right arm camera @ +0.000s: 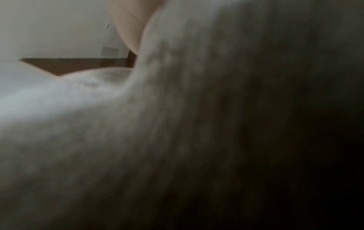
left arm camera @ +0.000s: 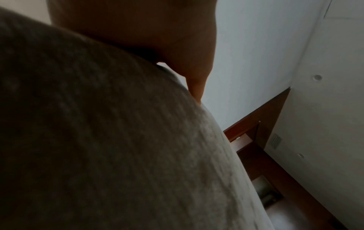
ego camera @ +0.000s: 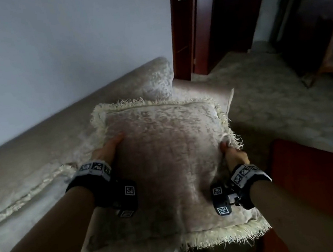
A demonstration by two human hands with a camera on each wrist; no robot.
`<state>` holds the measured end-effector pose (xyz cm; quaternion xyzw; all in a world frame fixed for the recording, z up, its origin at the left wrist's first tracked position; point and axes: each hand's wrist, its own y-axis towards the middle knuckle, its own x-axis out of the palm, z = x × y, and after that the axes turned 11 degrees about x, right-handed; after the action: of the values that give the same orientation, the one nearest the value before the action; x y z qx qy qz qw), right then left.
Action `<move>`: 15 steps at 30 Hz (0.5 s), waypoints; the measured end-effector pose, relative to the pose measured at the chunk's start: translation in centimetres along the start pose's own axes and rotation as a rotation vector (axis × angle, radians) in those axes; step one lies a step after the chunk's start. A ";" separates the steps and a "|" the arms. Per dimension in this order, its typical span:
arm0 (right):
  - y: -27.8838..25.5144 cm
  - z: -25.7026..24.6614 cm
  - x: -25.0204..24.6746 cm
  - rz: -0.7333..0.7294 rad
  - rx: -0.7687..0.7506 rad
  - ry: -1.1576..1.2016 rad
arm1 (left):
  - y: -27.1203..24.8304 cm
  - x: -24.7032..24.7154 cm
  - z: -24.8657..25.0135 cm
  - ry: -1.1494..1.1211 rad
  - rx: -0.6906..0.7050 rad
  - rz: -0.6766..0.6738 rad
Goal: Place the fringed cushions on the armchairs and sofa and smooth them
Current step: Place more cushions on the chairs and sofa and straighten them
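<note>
A beige velvet fringed cushion (ego camera: 170, 157) is held flat in front of me, above the end of the sofa (ego camera: 35, 149). My left hand (ego camera: 108, 148) grips its left edge, thumb on top and fingers hidden underneath. My right hand (ego camera: 231, 153) pinches the right edge at the cream fringe. In the left wrist view the cushion fabric (left arm camera: 98, 140) fills the frame below my thumb (left arm camera: 197, 70). The right wrist view is blurred, with cushion fabric (right arm camera: 197, 124) close up and a bit of a finger (right arm camera: 130, 23) above it.
The sofa's rolled armrest (ego camera: 154, 78) lies just beyond the cushion. A line of cream fringe (ego camera: 31, 193) runs along the sofa seat at left. A red-brown wooden table (ego camera: 321, 184) stands close on the right. Pale carpet (ego camera: 288, 107) leads to a dark wooden doorway (ego camera: 185, 26).
</note>
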<state>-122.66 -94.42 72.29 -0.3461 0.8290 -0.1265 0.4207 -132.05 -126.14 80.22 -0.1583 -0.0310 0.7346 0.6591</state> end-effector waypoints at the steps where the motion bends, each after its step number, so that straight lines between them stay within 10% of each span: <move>1: 2.1 -1.3 -0.4 0.006 0.001 0.008 | 1.4 2.0 0.9 -0.014 -0.009 -0.012; 15: 32.6 -22.2 -8.4 0.116 -0.024 -0.076 | 25.5 28.9 12.0 -0.090 -0.090 -0.010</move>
<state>-151.91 -66.73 74.72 -0.3070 0.8325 -0.0785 0.4545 -162.07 -99.17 79.55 -0.1542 -0.0944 0.7355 0.6530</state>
